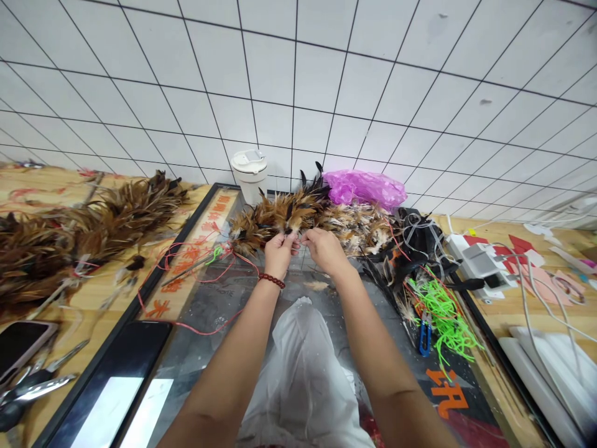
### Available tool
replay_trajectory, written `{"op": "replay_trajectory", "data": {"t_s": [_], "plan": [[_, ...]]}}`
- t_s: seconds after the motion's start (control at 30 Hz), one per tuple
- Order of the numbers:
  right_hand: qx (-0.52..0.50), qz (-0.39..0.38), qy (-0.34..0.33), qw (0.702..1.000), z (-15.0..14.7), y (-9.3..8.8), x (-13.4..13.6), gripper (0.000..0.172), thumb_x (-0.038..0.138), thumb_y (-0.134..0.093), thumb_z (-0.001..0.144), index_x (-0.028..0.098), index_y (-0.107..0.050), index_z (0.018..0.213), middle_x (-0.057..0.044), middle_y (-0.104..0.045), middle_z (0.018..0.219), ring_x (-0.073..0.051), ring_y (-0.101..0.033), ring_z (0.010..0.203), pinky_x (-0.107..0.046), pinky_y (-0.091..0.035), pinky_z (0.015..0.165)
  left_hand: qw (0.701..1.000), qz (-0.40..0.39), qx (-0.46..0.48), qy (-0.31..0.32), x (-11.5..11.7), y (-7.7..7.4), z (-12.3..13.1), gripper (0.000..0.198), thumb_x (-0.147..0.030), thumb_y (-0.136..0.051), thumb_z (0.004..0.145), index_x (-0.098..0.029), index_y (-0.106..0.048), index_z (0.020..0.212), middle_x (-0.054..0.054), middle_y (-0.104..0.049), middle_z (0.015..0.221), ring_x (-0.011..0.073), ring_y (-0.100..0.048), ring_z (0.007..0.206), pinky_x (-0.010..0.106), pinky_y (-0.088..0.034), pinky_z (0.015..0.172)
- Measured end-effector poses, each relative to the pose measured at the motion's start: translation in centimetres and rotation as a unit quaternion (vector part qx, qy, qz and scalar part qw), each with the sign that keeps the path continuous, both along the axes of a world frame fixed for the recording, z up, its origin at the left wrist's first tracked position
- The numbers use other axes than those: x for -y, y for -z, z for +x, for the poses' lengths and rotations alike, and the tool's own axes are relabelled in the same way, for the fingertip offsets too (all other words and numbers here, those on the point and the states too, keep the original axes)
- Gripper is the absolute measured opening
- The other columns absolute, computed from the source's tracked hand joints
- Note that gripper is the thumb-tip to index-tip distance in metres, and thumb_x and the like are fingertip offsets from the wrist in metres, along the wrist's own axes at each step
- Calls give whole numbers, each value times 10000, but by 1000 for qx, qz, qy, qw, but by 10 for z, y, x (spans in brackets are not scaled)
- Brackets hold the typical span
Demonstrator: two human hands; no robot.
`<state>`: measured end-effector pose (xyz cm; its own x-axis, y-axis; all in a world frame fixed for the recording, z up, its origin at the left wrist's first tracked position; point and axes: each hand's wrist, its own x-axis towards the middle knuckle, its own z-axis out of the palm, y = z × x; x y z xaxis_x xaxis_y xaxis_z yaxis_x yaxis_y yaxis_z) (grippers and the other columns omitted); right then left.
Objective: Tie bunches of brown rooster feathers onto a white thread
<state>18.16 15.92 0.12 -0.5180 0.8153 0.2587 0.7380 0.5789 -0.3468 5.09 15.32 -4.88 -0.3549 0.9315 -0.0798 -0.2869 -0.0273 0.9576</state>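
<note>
My left hand (278, 254), with a beaded bracelet (271, 280) at its wrist, is closed in a pinch on a small bunch of brown and black feathers (293, 214). Close beside it, my right hand (324, 250) has its fingertips pinched together; whatever they grip is too small to make out. Behind both hands lies a heap of brown, black and pale feathers (357, 224). To the left, a thin rod (186, 272) with a bright green tie (215, 254) and loose red cord (222, 277) runs out from the feathers.
A white lidded cup (250, 177) and a pink plastic bag (366, 188) stand by the tiled wall. At right are green strings (448, 323) and blue snips (425, 335). Leftward lie a feather bundle (116, 218), a dark phone (112, 379) and scissors (41, 386).
</note>
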Motion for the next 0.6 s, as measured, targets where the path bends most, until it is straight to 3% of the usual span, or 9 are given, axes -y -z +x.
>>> {"op": "replay_trajectory", "data": {"t_s": [0.27,0.47,0.6], "plan": [[-46,14,16,999,-2,0,1,268,103,-415,836,185,-560,1046,-61,-664,935,-191,-589,857,-271,-381,741,998,3,-29,50,2,1,2,215,-328,-669,673,-132,-600,620,12,-611,565,106,-526,468,230,-442,440],[-30,40,53,997,-3,4,-1,223,106,-403,814,172,-541,977,-78,-659,899,-212,-583,850,-284,-373,728,993,6,-100,70,4,-1,4,194,-270,-639,693,-143,-575,562,1,-572,518,101,-489,427,225,-417,420],[-40,22,54,997,2,4,-2,263,138,-431,809,169,-532,1050,-70,-660,891,-202,-589,820,-273,-386,706,993,-8,-110,30,4,0,4,175,-267,-647,691,-150,-577,580,-28,-522,483,75,-436,389,195,-375,387]]}}
